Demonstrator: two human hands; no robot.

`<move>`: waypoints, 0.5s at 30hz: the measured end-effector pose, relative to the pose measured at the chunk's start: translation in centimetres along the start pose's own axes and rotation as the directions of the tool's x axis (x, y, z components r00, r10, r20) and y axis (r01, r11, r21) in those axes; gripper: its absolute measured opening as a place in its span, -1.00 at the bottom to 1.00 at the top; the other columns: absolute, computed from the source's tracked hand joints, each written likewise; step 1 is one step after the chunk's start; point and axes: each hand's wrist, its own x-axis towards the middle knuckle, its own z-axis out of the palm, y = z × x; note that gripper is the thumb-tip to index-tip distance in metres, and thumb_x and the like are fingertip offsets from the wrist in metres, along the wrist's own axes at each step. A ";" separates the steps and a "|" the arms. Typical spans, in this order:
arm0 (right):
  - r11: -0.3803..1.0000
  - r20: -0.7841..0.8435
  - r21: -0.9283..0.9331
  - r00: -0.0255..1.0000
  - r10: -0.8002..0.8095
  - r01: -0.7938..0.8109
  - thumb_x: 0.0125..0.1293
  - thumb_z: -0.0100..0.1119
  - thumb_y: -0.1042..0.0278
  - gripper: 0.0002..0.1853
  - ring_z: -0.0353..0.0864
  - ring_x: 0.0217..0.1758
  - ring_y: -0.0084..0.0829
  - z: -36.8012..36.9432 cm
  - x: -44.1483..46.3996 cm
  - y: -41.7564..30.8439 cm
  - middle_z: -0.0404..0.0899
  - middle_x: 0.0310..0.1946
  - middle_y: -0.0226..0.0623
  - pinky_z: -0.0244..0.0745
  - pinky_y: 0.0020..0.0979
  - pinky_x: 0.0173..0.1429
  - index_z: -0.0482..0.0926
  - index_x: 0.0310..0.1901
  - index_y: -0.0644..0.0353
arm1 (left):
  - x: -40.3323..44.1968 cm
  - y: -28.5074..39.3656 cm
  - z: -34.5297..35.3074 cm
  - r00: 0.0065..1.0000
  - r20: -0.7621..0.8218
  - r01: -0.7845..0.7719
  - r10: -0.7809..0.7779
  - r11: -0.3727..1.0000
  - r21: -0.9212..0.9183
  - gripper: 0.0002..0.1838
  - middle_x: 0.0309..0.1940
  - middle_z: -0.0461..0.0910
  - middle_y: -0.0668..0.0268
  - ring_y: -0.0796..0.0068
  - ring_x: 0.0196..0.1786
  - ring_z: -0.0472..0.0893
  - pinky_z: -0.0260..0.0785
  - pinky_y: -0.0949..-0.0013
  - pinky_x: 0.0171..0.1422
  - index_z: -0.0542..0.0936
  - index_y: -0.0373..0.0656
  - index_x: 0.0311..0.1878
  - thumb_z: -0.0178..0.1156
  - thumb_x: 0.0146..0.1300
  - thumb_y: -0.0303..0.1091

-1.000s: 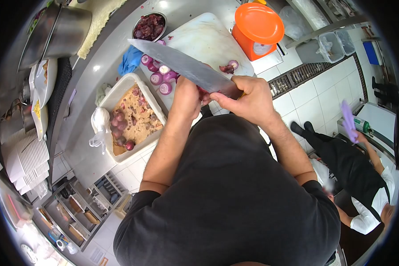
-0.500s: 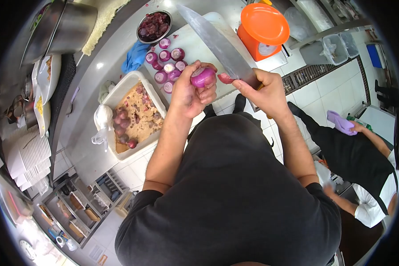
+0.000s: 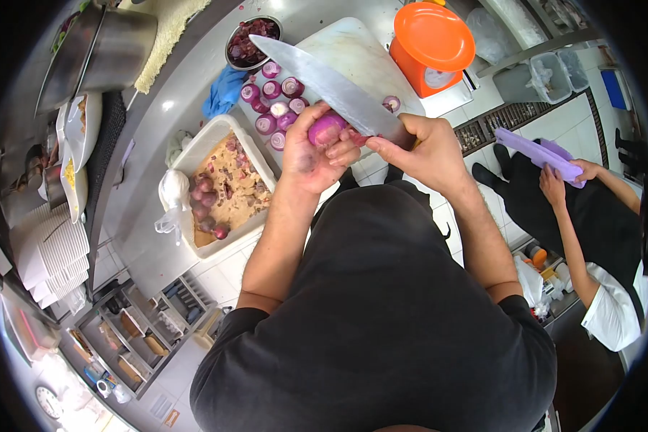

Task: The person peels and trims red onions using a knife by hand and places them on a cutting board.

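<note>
My left hand [image 3: 311,155] is wrapped round a purple onion [image 3: 327,129], palm up. In my right hand [image 3: 432,155] is a large knife [image 3: 331,83], its blade passing over the onion and pointing to the upper left. A strip of reddish skin [image 3: 360,138] lies between my right thumb and the onion. Several peeled onions [image 3: 271,89] rest on the near left part of the white cutting board [image 3: 338,39]. Another onion piece [image 3: 391,103] is near the board's right corner. A metal bowl [image 3: 279,36] of dark red skins stands beyond the peeled onions.
Left of my forearm is a white bin [image 3: 255,155] with unpeeled onions [image 3: 203,198] and loose skins. A blue cloth [image 3: 224,92] lies beside it. An orange scale [image 3: 433,45] stands right of the board. At the right, another person [image 3: 590,223] holds a purple cloth [image 3: 540,153].
The knife has swung from beyond the onion back over it, and its tip has moved left. My hands are closer together. The other person now has both hands on the purple cloth.
</note>
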 end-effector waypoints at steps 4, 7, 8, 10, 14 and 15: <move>0.999 0.002 0.024 0.999 -0.038 0.038 0.21 0.68 -0.11 -0.39 0.43 -0.65 -0.45 0.4 0.2 -0.3 0.46 -0.73 -0.21 0.37 -0.31 -0.47 0.59 -0.48 0.34 | 0.2 -0.3 0.0 0.996 0.086 -0.007 0.006 1.000 0.013 -0.58 -0.58 0.55 0.31 0.55 -0.61 0.32 0.12 0.44 -0.53 0.67 -0.24 -0.24 0.14 0.53 -0.03; 1.000 0.030 -0.006 0.999 -0.018 0.018 0.21 0.67 -0.14 -0.39 0.46 -0.66 -0.39 0.1 0.3 -0.6 0.49 -0.72 -0.18 0.38 -0.29 -0.47 0.62 -0.45 0.34 | 0.3 -0.4 0.1 0.992 0.126 -0.005 0.005 1.000 0.003 -0.59 -0.62 0.51 0.37 0.56 -0.61 0.32 0.11 0.44 -0.53 0.68 -0.24 -0.22 0.13 0.53 -0.04; 1.000 0.045 -0.027 0.999 -0.003 0.004 0.21 0.67 -0.14 -0.39 0.47 -0.66 -0.38 0.1 0.3 -0.6 0.50 -0.72 -0.17 0.38 -0.28 -0.47 0.63 -0.44 0.35 | 0.2 -0.4 0.2 0.992 0.126 -0.006 0.005 1.000 0.004 -0.59 -0.64 0.50 0.39 0.56 -0.61 0.32 0.11 0.44 -0.53 0.68 -0.24 -0.21 0.12 0.53 -0.05; 1.000 0.045 -0.024 0.999 -0.008 0.009 0.21 0.67 -0.15 -0.39 0.47 -0.66 -0.38 0.2 0.2 -0.6 0.49 -0.72 -0.17 0.39 -0.28 -0.47 0.63 -0.44 0.35 | 0.3 -0.4 -0.1 0.990 0.141 -0.019 0.014 0.999 0.034 -0.58 -0.61 0.52 0.40 0.57 -0.61 0.31 0.10 0.45 -0.54 0.68 -0.23 -0.16 0.11 0.54 -0.03; 0.999 0.069 -0.043 0.997 -0.020 0.023 0.19 0.67 -0.16 -0.37 0.45 -0.66 -0.37 0.3 -0.1 -0.4 0.49 -0.73 -0.18 0.39 -0.28 -0.47 0.62 -0.46 0.36 | -0.4 -0.5 1.1 0.999 0.018 -0.040 0.038 0.995 0.088 -0.56 -0.55 0.56 0.41 0.59 -0.62 0.32 0.08 0.48 -0.55 0.68 -0.24 -0.07 0.09 0.58 0.01; 1.000 0.064 -0.022 0.998 -0.015 0.016 0.19 0.67 -0.16 -0.37 0.45 -0.66 -0.38 0.4 -0.1 -0.5 0.49 -0.73 -0.18 0.38 -0.28 -0.47 0.61 -0.47 0.36 | -0.4 -0.5 0.9 0.999 0.016 -0.047 0.046 0.993 0.112 -0.59 -0.60 0.48 0.48 0.60 -0.61 0.32 0.09 0.48 -0.54 0.68 -0.18 -0.10 0.11 0.58 0.02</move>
